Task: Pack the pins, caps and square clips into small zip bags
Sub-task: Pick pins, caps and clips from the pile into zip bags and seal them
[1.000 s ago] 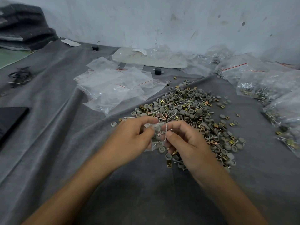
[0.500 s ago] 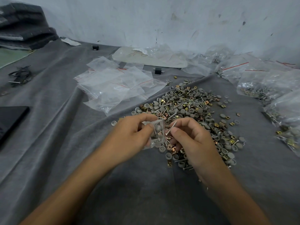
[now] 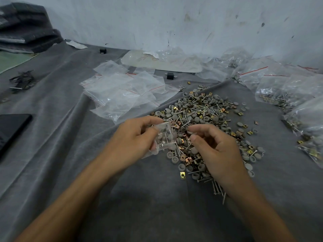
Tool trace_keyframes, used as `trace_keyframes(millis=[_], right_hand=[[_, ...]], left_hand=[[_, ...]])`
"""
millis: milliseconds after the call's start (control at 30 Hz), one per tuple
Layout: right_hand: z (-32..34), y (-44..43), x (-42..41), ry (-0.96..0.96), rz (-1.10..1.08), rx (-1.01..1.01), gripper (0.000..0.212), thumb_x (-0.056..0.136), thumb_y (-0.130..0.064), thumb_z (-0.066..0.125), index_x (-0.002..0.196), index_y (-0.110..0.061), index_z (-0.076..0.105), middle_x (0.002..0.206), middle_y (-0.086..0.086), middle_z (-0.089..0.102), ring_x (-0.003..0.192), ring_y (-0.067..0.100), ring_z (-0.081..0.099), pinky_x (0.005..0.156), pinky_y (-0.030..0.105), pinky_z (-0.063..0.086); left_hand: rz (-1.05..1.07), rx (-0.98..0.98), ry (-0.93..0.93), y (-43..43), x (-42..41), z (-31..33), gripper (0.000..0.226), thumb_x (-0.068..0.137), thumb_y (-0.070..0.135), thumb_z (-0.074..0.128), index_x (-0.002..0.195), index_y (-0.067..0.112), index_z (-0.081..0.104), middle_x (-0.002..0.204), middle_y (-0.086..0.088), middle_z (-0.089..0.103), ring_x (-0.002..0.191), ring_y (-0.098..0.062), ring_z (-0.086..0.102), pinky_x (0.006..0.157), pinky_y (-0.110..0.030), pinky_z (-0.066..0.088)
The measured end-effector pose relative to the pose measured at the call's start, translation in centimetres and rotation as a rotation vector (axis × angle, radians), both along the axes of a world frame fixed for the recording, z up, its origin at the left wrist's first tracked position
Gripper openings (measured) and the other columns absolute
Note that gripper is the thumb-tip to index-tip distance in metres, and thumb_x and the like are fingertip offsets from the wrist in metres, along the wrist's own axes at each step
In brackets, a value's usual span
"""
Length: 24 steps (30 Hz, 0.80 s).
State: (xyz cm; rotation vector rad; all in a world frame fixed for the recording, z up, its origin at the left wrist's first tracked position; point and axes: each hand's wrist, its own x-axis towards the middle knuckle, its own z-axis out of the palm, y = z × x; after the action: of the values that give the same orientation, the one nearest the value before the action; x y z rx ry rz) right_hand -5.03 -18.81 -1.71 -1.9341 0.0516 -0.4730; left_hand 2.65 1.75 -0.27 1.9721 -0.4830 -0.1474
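While the left hand [image 3: 134,138] pinches the zip bag [image 3: 165,135], the right hand [image 3: 215,151] shows a narrow, empty grip.

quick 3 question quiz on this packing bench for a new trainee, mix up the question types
1. True or false: the small zip bag gripped by the left hand is empty.
2. Where do the empty zip bags lie from the loose pile of parts? A) left of it and farther away B) right of it C) nearer the person
3. Fill in: the filled bags lie toward the view's ___ side.
Key: 1 false, it holds parts; 2 A; 3 right.
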Motion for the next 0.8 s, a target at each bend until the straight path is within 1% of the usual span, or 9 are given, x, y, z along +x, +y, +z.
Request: trace_keyframes(millis=[67, 133, 200, 300, 367, 500, 567, 667, 800], right_hand=[[0.0, -0.7, 0.0, 0.024, -0.025, -0.119, 0.017, 0.096, -0.022, 0.065, 0.104, -0.036, 0.071, 0.089, -0.017, 0.068, 0.079, 0.009, 0.065, 0.064, 0.021, 0.052], [-0.2, -1.3, 0.0, 0.047, -0.037, -0.328, 0.014, 0.096, -0.025, 0.063, 0.106, -0.032, 0.072, 0.096, -0.018, 0.066, 0.091, 0.005, 0.063, 0.075, 0.020, 0.050], [-0.4, -1.5, 0.0, 0.087, -0.016, -0.543, 0.013, 0.096, -0.028, 0.062, 0.104, -0.030, 0.071, 0.101, -0.016, 0.065, 0.101, 0.009, 0.055, 0.087, 0.031, 0.046], [-0.7, -1.1, 0.0, 0.143, 0.066, -0.719, 0.011, 0.095, -0.034, 0.062, 0.102, -0.033, 0.071, 0.098, -0.017, 0.061, 0.099, 0.012, 0.051, 0.094, 0.039, 0.041], [-0.9, -0.7, -0.1, 0.148, 0.083, -0.758, 0.010, 0.094, -0.037, 0.063, 0.100, -0.035, 0.070, 0.097, -0.018, 0.060, 0.098, 0.013, 0.051, 0.095, 0.039, 0.040], [-1.1, -0.3, -0.3, 0.102, 0.066, -0.827, 0.008, 0.091, -0.036, 0.067, 0.095, -0.032, 0.071, 0.096, -0.015, 0.062, 0.096, 0.015, 0.049, 0.089, 0.036, 0.040], [-1.2, -0.2, -0.3, 0.112, 0.041, -0.862, 0.014, 0.089, -0.039, 0.067, 0.098, -0.030, 0.073, 0.099, -0.012, 0.063, 0.098, 0.017, 0.049, 0.090, 0.038, 0.042], [-1.0, -0.2, -0.3, 0.196, 0.023, -0.893, 0.022, 0.088, -0.048, 0.061, 0.100, -0.033, 0.072, 0.103, -0.012, 0.059, 0.103, 0.016, 0.045, 0.095, 0.037, 0.040], [-0.9, -0.3, -0.3, 0.182, 0.050, -0.817, 0.010, 0.087, -0.043, 0.069, 0.091, -0.035, 0.064, 0.091, -0.019, 0.052, 0.099, 0.013, 0.045, 0.091, 0.034, 0.037]], left_hand=[[0.022, -0.049, 0.017, 0.3, 0.2, 0.4, 0.022, 0.100, 0.029, 0.052, 0.113, 0.036, 0.068, 0.062, 0.000, 0.070, 0.051, -0.011, 0.057, 0.054, -0.029, 0.049], [0.077, -0.133, 0.026, 0.6, 0.4, 0.8, 0.026, 0.103, 0.015, 0.053, 0.109, 0.032, 0.071, 0.056, 0.000, 0.066, 0.044, -0.009, 0.048, 0.043, -0.020, 0.041], [0.156, -0.198, -0.004, 1.1, 0.7, 1.3, 0.031, 0.101, 0.011, 0.053, 0.100, 0.033, 0.076, 0.052, 0.001, 0.061, 0.042, -0.008, 0.043, 0.040, -0.020, 0.036], [0.280, -0.342, -0.047, 1.5, 1.0, 2.0, 0.035, 0.097, 0.008, 0.053, 0.091, 0.030, 0.080, 0.049, 0.004, 0.056, 0.043, -0.006, 0.043, 0.040, -0.017, 0.037], [0.334, -0.402, -0.057, 1.6, 1.1, 2.2, 0.034, 0.095, 0.007, 0.053, 0.088, 0.027, 0.080, 0.048, 0.004, 0.054, 0.043, -0.006, 0.043, 0.040, -0.017, 0.036], [0.325, -0.382, -0.047, 1.4, 1.0, 2.3, 0.034, 0.096, 0.005, 0.052, 0.089, 0.025, 0.079, 0.047, 0.002, 0.053, 0.043, -0.007, 0.042, 0.040, -0.017, 0.035], [0.290, -0.343, -0.043, 1.1, 0.8, 2.1, 0.034, 0.098, 0.004, 0.051, 0.094, 0.023, 0.078, 0.046, 0.003, 0.052, 0.042, -0.006, 0.042, 0.041, -0.016, 0.036], [0.259, -0.299, -0.025, 0.8, 0.6, 1.9, 0.033, 0.098, 0.006, 0.052, 0.096, 0.025, 0.078, 0.045, 0.003, 0.053, 0.042, -0.007, 0.042, 0.041, -0.017, 0.037], [0.182, -0.260, 0.029, 0.5, 0.4, 1.3, 0.032, 0.098, 0.010, 0.052, 0.100, 0.029, 0.078, 0.049, 0.002, 0.057, 0.044, -0.005, 0.045, 0.043, -0.015, 0.038]])
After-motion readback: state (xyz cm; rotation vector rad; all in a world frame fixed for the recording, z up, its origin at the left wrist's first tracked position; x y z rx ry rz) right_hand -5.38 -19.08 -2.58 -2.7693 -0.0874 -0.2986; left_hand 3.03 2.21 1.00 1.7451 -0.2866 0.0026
